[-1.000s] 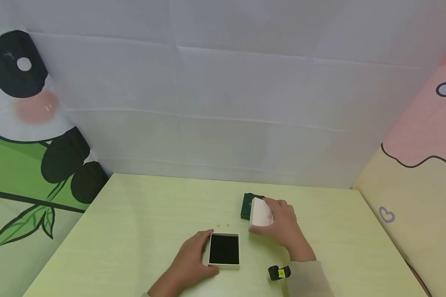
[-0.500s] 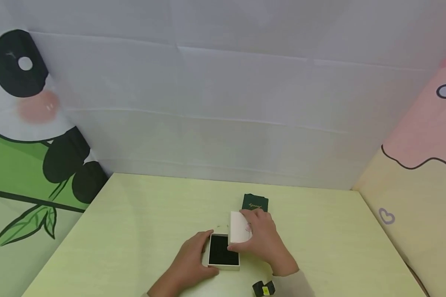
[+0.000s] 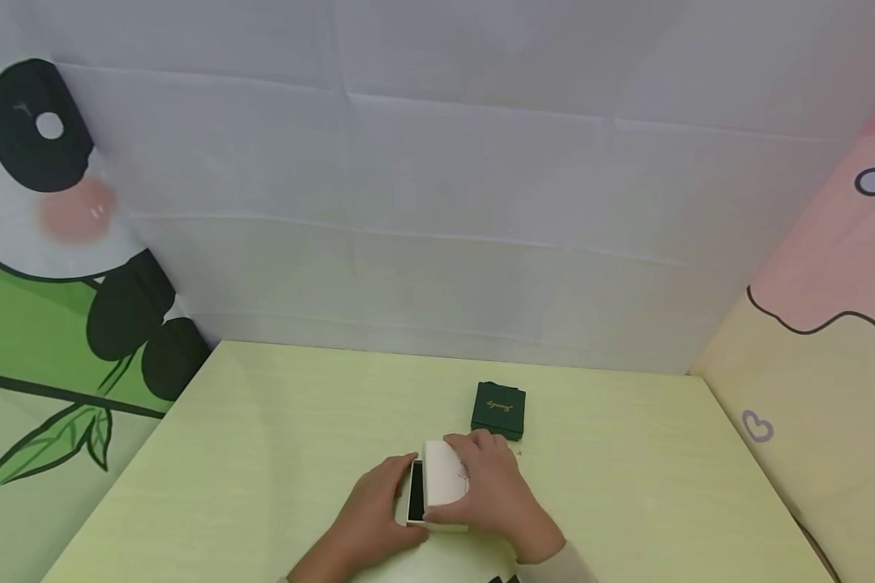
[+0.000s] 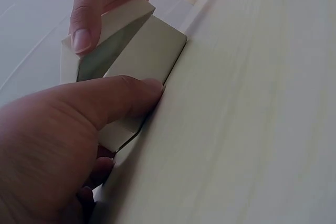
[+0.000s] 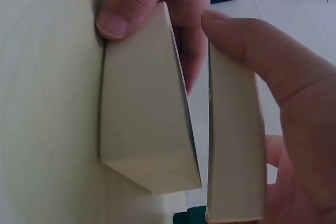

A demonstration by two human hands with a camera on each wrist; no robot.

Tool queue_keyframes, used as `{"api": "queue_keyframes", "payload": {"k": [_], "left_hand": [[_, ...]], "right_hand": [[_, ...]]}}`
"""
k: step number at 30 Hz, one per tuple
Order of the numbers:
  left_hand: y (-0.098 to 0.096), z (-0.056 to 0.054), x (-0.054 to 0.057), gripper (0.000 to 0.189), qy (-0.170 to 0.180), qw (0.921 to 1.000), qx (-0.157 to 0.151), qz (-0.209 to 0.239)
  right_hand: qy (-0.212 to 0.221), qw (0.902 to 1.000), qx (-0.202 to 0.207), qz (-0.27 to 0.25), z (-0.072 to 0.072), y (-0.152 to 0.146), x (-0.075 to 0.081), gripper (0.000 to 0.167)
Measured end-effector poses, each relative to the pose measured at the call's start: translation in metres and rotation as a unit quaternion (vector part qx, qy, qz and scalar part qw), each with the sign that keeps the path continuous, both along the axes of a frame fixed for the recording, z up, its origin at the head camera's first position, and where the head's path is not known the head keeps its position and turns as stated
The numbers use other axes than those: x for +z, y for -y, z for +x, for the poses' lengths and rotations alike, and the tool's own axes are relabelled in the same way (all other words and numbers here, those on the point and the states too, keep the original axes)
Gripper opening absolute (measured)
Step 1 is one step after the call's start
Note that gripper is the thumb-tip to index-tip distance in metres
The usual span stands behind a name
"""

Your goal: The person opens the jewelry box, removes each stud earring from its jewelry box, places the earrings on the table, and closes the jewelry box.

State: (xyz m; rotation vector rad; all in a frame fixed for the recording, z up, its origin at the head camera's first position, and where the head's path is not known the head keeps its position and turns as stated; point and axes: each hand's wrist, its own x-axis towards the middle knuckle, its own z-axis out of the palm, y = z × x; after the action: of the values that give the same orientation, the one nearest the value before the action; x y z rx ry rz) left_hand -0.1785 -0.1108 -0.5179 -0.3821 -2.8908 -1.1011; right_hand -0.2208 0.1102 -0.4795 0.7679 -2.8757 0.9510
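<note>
My left hand [image 3: 368, 510] holds a small white box base [image 5: 142, 108] on the table, its thumb on the near side and fingers at the far side. A strip of black lining shows inside it in the head view. My right hand [image 3: 499, 498] grips the white lid [image 3: 443, 474], which bears a faint pinkish print, by its opposite edges. The lid hangs over the base, covering most of its opening from the right. In the right wrist view a gap separates the lid from the base; the left wrist view shows the lid [image 4: 126, 19] tilted above it.
A dark green box [image 3: 499, 409] with gold lettering lies on the pale yellow table [image 3: 299, 421], just beyond my right hand. A white cloth [image 3: 437, 202] rises behind the table, with printed cartoon panels at either side.
My right hand has carried the lid left and nearer, from beside the green box to over the base. The green box is now uncovered. My left hand and the base have stayed put.
</note>
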Motion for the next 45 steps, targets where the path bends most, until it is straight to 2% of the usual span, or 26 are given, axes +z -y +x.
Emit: {"api": "queue_keyframes", "payload": {"k": [9, 17, 23, 29, 36, 45], "left_hand": [[0.000, -0.001, -0.005, 0.089, -0.049, 0.9987, -0.004, -0.012], [0.000, -0.003, -0.006, 0.090, -0.028, 0.9996, -0.004, -0.002], [0.000, -0.005, -0.008, 0.093, -0.005, 1.0000, -0.004, -0.003], [0.001, -0.005, -0.012, 0.096, -0.005, 1.0000, -0.004, 0.000], [0.002, -0.006, -0.013, 0.100, 0.002, 0.9999, -0.006, 0.012], [0.001, -0.008, -0.016, 0.109, 0.003, 1.0000, -0.007, 0.005]], "right_hand": [[0.023, 0.9997, -0.008, -0.002, 0.008, 0.013, -0.003, 0.094], [0.027, 0.9996, -0.013, -0.004, 0.010, 0.018, -0.003, 0.096], [0.029, 0.9994, 0.005, 0.015, 0.010, 0.015, 0.000, 0.097], [0.026, 0.9985, 0.028, 0.040, 0.008, 0.011, 0.002, 0.103], [0.015, 0.9973, 0.042, 0.058, 0.007, 0.010, 0.000, 0.100], [0.003, 0.9959, 0.051, 0.075, 0.006, 0.011, 0.000, 0.098]]}}
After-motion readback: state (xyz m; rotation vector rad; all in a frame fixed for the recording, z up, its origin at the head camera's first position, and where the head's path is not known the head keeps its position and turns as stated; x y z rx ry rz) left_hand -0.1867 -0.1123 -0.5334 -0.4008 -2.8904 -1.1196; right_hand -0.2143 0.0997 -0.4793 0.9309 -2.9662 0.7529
